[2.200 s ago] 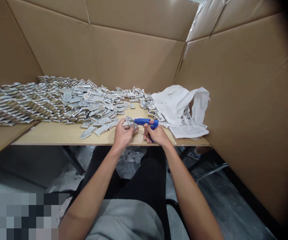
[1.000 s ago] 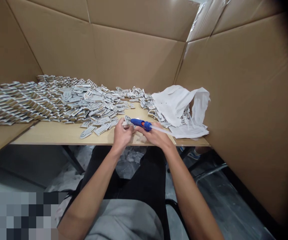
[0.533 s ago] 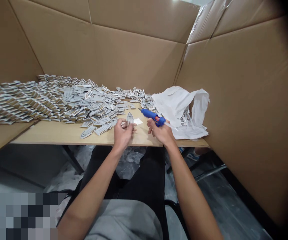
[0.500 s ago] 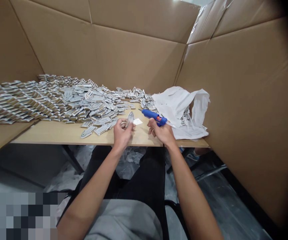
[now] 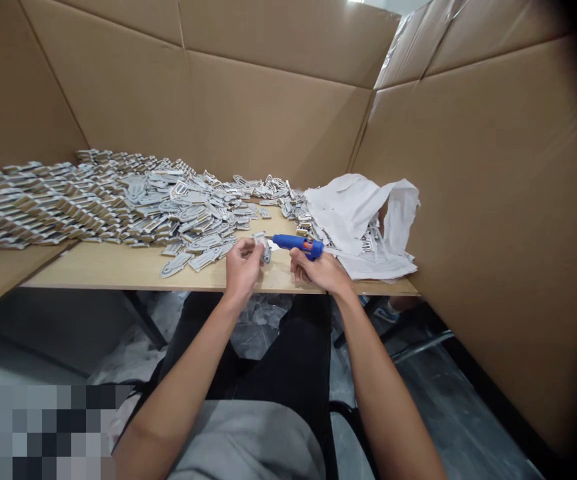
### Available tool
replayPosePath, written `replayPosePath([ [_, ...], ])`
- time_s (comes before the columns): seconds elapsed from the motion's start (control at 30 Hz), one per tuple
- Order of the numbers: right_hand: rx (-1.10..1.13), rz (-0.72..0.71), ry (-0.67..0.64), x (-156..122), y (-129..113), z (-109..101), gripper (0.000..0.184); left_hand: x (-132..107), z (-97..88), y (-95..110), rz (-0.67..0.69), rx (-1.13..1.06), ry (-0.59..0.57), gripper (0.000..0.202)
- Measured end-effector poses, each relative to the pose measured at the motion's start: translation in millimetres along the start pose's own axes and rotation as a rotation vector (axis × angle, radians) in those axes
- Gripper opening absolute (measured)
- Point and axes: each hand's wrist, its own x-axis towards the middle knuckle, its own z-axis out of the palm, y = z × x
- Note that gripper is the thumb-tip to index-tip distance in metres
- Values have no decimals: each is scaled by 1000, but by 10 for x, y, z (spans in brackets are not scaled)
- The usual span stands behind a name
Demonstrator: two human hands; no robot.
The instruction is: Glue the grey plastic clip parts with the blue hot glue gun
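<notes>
My left hand [image 5: 243, 268] pinches a small flat grey piece [image 5: 267, 254] with a rounded end, above the front of the table. In my right hand [image 5: 317, 268] is a blue hot glue gun [image 5: 295, 245], its fingers closed around the handle and a pale glue stick sticking out at the rear. The gun's nozzle points left and is right by the grey piece; whether it touches cannot be made out. A small white paper [image 5: 275, 247] lies on the table behind, partly hidden by the gun.
Loose grey pieces [image 5: 188, 200] are heaped left of my hands. Stacked rows of them [image 5: 33, 207] fill the far left. Crumpled white sheeting [image 5: 348, 207] covers more pieces at the right. Tall cardboard walls [image 5: 278, 113] enclose the wooden table [image 5: 118, 267].
The glue gun has moved left and slightly down, and now points level at the grey piece. My left hand has turned that piece so its rounded end is lower.
</notes>
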Motion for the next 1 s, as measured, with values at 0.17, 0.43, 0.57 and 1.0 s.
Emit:
replayPosePath([
  [0.17, -68, 21, 1, -3, -65, 49, 64, 3, -9, -7, 31, 11, -14, 23],
  [0.43, -70, -13, 7, 1, -51, 79, 60, -13, -7, 13, 33, -8, -25, 25],
  [0.57, -105, 9, 16, 9, -39, 79, 60, -11, -9, 1, 40, -3, -27, 27],
  [1.0, -190, 4, 28, 31, 26, 64, 61, -17, -9, 12, 55, 21, -25, 23],
])
